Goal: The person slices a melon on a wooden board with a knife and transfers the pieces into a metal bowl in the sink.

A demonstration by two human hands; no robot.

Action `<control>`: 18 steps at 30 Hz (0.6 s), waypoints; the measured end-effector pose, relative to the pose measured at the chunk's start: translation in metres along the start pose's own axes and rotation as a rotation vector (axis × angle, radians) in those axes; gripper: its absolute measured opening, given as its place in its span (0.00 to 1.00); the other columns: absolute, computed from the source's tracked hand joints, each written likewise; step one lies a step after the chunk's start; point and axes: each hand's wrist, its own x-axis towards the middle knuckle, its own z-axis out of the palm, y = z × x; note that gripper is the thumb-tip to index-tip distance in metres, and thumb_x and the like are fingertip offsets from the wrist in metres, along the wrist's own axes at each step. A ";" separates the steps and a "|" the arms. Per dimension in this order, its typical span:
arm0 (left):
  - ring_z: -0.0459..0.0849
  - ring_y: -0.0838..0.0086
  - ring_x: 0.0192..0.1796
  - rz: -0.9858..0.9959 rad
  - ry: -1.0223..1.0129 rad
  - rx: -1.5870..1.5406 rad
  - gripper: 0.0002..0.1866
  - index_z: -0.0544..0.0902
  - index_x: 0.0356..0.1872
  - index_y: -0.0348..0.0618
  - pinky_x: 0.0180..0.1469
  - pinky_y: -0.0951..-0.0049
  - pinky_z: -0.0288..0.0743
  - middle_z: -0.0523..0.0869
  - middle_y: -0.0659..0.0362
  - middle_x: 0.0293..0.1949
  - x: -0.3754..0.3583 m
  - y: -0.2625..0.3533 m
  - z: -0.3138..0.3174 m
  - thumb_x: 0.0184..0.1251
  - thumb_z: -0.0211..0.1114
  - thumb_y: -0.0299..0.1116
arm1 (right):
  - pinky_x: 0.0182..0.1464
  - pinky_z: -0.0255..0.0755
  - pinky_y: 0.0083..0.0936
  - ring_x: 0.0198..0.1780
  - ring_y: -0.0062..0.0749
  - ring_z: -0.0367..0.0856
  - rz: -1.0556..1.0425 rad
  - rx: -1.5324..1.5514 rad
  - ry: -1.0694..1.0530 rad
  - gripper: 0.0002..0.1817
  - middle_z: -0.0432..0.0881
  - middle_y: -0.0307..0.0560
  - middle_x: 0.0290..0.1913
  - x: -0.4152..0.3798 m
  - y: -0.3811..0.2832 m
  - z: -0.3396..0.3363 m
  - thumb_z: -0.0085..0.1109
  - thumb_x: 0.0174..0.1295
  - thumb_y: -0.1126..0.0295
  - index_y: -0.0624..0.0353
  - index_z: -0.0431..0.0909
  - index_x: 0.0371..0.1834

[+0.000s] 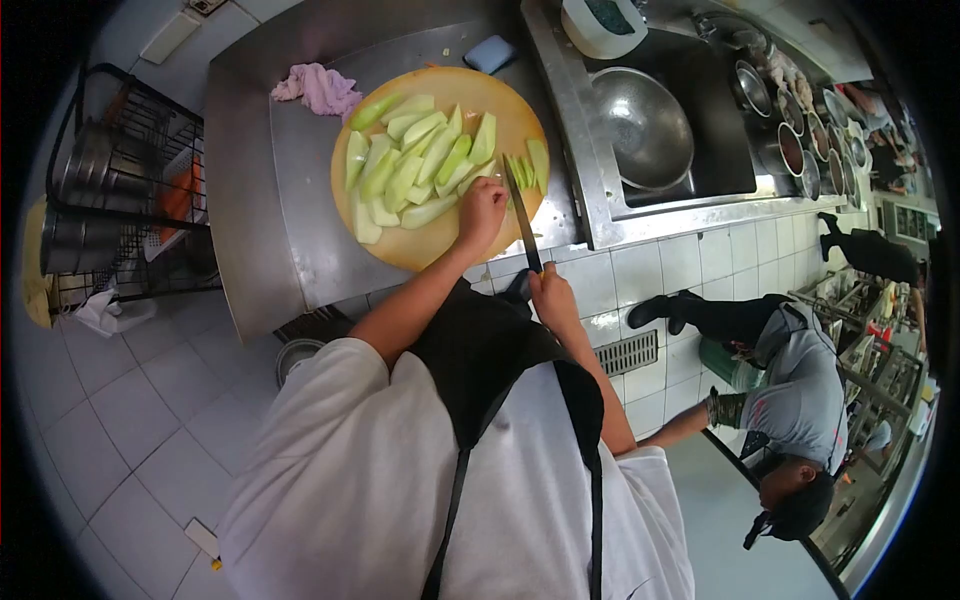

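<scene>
A round wooden cutting board lies on the steel counter, with several long pale green vegetable pieces spread over its left and middle. My left hand rests at the board's lower right with its fingers curled down; what they hold is hidden. My right hand is closed round the handle of a knife, just off the board's near edge. The blade points away from me over the board's right side, beside thin cut green strips and a flat piece.
A pink cloth and a blue sponge lie beyond the board. Right of it is a sink with a metal bowl. A black wire rack stands left. Another person is at the right.
</scene>
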 end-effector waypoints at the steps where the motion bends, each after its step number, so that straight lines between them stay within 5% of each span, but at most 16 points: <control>1: 0.89 0.55 0.43 -0.022 -0.004 -0.021 0.02 0.88 0.32 0.35 0.46 0.60 0.82 0.88 0.50 0.43 0.000 -0.002 0.000 0.58 0.70 0.22 | 0.35 0.78 0.58 0.32 0.68 0.85 -0.014 0.004 -0.001 0.14 0.84 0.69 0.28 0.001 0.000 -0.004 0.54 0.75 0.62 0.65 0.69 0.43; 18: 0.90 0.60 0.36 -0.080 0.048 0.032 0.03 0.87 0.30 0.34 0.42 0.65 0.83 0.87 0.50 0.33 -0.005 0.003 0.003 0.58 0.72 0.23 | 0.34 0.80 0.55 0.30 0.64 0.86 0.018 -0.139 0.023 0.13 0.84 0.67 0.26 -0.018 -0.018 -0.004 0.55 0.73 0.64 0.66 0.71 0.40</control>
